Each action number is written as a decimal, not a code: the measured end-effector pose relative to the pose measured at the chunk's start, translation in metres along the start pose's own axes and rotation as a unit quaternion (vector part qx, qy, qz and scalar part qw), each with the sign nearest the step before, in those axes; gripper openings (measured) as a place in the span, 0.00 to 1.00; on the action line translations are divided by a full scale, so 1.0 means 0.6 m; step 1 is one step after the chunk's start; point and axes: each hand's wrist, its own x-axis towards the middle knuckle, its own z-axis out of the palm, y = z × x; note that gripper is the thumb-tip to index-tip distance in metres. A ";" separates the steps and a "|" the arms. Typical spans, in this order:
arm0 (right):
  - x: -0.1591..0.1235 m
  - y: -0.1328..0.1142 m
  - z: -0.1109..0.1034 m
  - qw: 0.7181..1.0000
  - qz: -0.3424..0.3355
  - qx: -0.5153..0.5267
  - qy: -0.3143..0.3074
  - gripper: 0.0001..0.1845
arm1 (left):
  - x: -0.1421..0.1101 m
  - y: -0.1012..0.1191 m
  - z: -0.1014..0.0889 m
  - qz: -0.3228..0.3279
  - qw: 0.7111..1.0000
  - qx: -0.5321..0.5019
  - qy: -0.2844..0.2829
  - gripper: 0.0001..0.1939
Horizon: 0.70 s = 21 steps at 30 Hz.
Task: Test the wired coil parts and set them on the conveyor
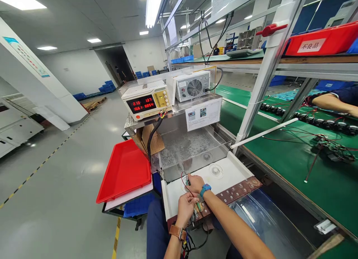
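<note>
My right hand (196, 185), with a blue band at the wrist, is closed on a small circuit board (188, 182) over the white work tray (179, 192). A thin red and black wire (183, 175) loops from the board toward my left hand. My left hand (186, 208), a brown strap on its wrist, pinches the wire's lower end near the tray's front edge. Just right of those fingertips is a green-sleeved clip or connector (199, 206) on a black cable. Along the front edge runs a brown strip (237, 192) with rows of metal studs. My fingers partly hide the board.
A power supply (145, 102) with red digits and a grey fan-fronted unit (192, 86) stand on the metal shelf ahead. At left sits a red tray (125, 169). A green conveyor (321, 169) with wired parts lies right, near another person's arm (335, 102).
</note>
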 end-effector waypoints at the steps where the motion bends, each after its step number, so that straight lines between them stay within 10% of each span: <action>1: 0.001 0.000 0.000 1.000 0.001 0.001 0.002 0.24 | 0.001 0.000 0.000 0.000 1.000 0.000 -0.001 0.11; 11: -0.004 0.006 -0.033 0.970 0.077 0.167 0.160 0.18 | 0.018 -0.005 -0.011 0.016 0.999 0.000 0.043 0.23; 15: -0.043 0.085 -0.094 0.855 0.181 0.319 0.368 0.17 | 0.026 -0.015 -0.019 -0.023 0.998 -0.006 0.052 0.29; 21: -0.234 0.347 -0.223 0.699 0.365 0.261 0.558 0.24 | 0.043 -0.026 -0.023 -0.032 0.999 0.037 0.020 0.34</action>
